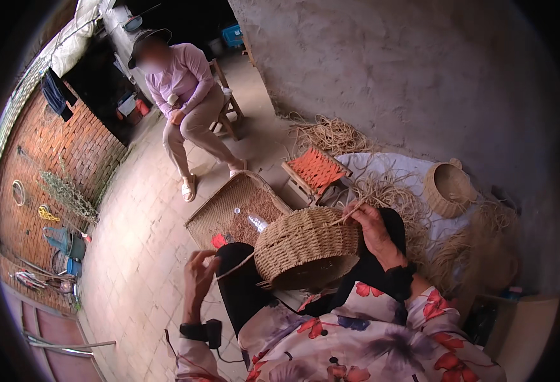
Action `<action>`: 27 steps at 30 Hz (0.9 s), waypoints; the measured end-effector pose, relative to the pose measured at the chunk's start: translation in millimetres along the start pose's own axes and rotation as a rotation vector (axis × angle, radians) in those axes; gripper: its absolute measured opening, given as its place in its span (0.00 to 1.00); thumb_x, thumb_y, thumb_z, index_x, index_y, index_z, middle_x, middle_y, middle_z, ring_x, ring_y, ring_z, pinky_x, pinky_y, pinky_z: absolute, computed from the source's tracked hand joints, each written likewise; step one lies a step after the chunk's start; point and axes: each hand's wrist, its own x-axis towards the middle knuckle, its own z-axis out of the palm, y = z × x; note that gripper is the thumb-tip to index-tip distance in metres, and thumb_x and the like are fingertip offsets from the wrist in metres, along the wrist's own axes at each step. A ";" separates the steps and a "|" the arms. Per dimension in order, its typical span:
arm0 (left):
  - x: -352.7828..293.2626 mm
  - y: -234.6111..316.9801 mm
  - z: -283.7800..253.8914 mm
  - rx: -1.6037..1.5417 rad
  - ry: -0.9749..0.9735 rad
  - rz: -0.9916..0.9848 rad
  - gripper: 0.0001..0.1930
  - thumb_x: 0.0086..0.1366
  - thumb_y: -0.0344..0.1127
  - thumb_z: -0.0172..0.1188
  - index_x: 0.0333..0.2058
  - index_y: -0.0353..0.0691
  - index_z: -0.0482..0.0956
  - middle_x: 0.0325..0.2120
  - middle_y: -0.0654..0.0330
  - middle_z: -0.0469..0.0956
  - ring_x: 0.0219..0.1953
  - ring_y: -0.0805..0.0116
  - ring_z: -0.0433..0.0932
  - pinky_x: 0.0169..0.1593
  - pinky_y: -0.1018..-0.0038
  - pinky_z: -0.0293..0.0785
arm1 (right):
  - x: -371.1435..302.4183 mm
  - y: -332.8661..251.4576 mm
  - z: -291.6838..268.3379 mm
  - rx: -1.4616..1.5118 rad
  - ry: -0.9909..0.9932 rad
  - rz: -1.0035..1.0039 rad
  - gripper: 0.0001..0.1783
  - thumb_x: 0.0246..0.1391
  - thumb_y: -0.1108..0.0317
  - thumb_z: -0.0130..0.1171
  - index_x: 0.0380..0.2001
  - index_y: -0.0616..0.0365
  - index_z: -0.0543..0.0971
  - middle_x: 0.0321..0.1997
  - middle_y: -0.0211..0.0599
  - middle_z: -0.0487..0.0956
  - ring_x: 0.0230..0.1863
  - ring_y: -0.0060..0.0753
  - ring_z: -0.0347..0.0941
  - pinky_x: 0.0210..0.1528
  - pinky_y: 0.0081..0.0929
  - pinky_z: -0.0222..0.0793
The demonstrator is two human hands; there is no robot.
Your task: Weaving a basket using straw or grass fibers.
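A round woven straw basket (305, 239) rests on my lap between my knees, tilted so that its dark opening faces me. My right hand (370, 230) is at the basket's right upper edge, its fingers pinched on a strand of straw cord there. Off to the left of the basket, my left hand (198, 275) has its fingers closed. A length of straw cord (236, 266) runs taut-looking from the basket's left side to these fingers. The fingertips' exact grip on it is partly hidden.
Beyond my knees lie a flat woven tray (219, 207) with a clear bottle and an orange-topped stool (316, 170). Heaped straw cord (391, 200) and another basket (449, 189) lie on a white sheet at right. A person (187, 95) sits on a chair ahead.
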 end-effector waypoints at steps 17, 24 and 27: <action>18.8 26.1 24.8 0.131 0.036 0.298 0.03 0.65 0.27 0.59 0.31 0.36 0.75 0.27 0.47 0.78 0.31 0.46 0.80 0.36 0.58 0.74 | -6.4 -13.5 4.3 -0.224 -0.047 -0.076 0.03 0.59 0.74 0.61 0.37 0.61 0.80 0.38 0.26 0.80 0.42 0.16 0.73 0.48 0.18 0.69; -39.7 -131.2 -141.6 0.797 0.183 -0.321 0.06 0.66 0.30 0.55 0.31 0.35 0.76 0.25 0.45 0.78 0.31 0.45 0.79 0.36 0.54 0.73 | -3.1 -12.2 4.7 -0.314 -0.074 -0.114 0.04 0.59 0.74 0.59 0.35 0.61 0.81 0.35 0.24 0.79 0.40 0.14 0.72 0.46 0.19 0.68; -38.5 -104.4 -113.6 0.741 0.056 -0.196 0.13 0.53 0.34 0.70 0.38 0.43 0.82 0.39 0.50 0.78 0.33 0.48 0.80 0.38 0.58 0.77 | -0.8 -5.4 6.6 -0.305 -0.041 -0.137 0.05 0.60 0.72 0.59 0.37 0.60 0.81 0.34 0.24 0.79 0.40 0.15 0.72 0.45 0.19 0.68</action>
